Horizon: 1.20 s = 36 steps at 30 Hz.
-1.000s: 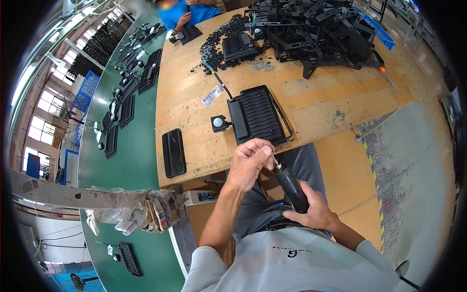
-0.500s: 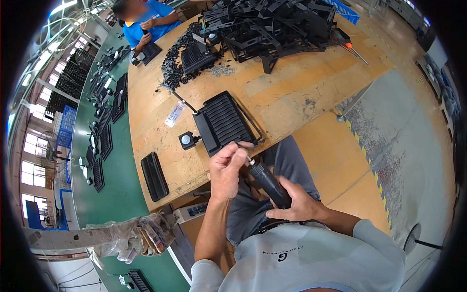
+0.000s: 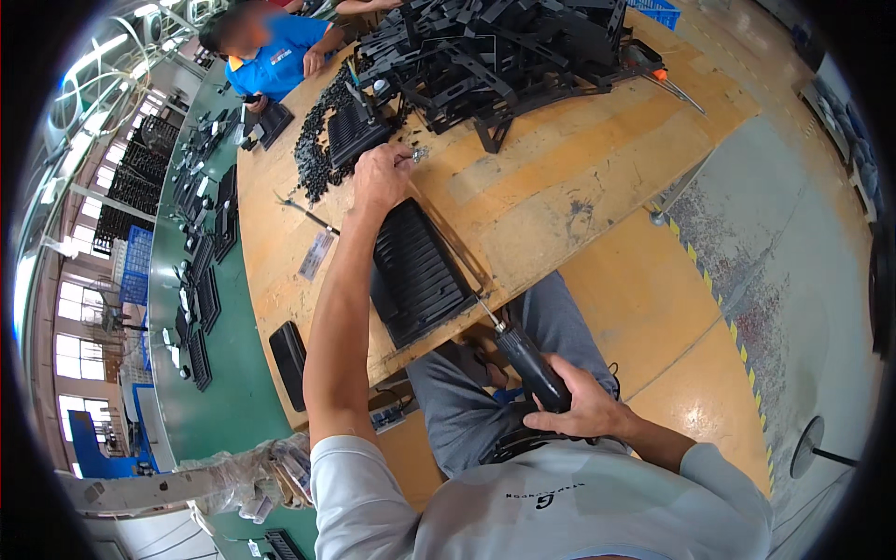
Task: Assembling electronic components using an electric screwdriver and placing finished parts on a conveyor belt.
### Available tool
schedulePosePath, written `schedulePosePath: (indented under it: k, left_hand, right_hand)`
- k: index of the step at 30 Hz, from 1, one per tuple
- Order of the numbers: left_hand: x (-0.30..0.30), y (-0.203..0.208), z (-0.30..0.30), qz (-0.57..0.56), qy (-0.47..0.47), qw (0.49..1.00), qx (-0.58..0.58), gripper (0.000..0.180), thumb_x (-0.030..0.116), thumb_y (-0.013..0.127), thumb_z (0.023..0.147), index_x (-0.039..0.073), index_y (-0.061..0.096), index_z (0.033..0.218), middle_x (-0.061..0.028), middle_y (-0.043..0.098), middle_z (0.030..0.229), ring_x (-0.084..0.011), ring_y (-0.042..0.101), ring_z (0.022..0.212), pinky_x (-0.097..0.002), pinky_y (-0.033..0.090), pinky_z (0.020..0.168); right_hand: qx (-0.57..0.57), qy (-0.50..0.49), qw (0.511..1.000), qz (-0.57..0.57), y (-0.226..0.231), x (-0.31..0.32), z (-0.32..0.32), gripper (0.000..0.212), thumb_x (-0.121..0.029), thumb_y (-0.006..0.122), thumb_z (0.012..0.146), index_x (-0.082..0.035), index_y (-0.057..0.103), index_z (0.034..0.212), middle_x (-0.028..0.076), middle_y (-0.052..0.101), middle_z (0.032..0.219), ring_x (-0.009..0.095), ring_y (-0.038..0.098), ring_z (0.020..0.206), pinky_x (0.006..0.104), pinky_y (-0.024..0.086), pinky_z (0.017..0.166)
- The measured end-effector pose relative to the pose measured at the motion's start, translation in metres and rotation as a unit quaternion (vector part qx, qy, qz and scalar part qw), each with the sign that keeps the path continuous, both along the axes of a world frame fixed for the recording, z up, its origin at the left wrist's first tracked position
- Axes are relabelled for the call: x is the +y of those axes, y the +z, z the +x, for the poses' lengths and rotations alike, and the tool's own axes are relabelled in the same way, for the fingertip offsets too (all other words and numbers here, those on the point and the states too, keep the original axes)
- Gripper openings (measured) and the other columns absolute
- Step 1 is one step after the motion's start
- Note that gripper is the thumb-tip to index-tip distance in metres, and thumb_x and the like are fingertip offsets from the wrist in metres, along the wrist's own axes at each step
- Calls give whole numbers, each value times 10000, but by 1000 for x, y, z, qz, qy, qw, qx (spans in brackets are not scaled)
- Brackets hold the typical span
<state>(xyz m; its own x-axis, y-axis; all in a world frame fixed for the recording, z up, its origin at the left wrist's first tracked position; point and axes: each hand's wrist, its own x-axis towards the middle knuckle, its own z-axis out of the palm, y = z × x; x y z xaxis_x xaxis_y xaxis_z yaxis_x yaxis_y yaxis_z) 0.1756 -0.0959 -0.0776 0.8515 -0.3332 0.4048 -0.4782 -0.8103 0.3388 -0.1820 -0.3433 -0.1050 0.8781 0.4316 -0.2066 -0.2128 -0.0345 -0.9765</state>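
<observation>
My right hand grips a black electric screwdriver at the table's near edge. The screwdriver's bit points up toward the corner of a black finned floodlight, which lies on the table with a thin U-shaped bracket along its right side. My left hand is stretched past the floodlight. Its fingers are drawn together at some small silvery screws; what they hold is hidden. My left forearm covers the floodlight's left edge. A cable with a white label lies left of the forearm.
A heap of black metal brackets covers the table's far side, with small black parts and another floodlight beside it. An orange-handled screwdriver lies right. A black panel lies left. A co-worker sits far left.
My left hand has gone from the screwdriver's tip out to the screws on the far side. The screwdriver stays in my right hand. The co-worker's hands have moved apart.
</observation>
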Motion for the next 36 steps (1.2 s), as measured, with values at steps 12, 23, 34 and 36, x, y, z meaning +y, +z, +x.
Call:
schedulePosePath:
  k: [12,23,34,36]
  left_hand:
    - [-11,-13,22,110,20,994,-4,124,151,643,832,70,736,816,-185,720,917,-404,688,887,-485,555,795]
    - [-12,-14,32,210,-29,977,-19,180,195,663,825,65,756,908,-214,719,929,-405,690,924,-467,551,834]
    - [-9,-20,45,251,-42,966,-50,144,209,704,847,103,768,922,-190,720,939,-396,687,955,-478,556,831]
    - [-12,-17,41,235,-75,966,-83,157,205,693,847,71,762,893,-201,713,882,-401,685,930,-489,543,812]
  right_hand:
    - [23,-27,999,-27,0,-12,12,739,-247,836,820,-26,455,1414,47,678,976,117,635,829,293,528,767]
    - [7,-38,998,-47,-7,-3,-1,679,-242,849,799,-10,494,1331,13,584,809,103,567,724,274,466,646]
    - [40,-6,998,-41,11,3,-4,723,-216,836,810,-16,457,1393,35,611,890,106,588,783,278,480,712]
    - [37,-5,998,-43,12,2,-3,734,-210,820,822,-25,455,1431,59,649,990,129,619,867,300,504,807]
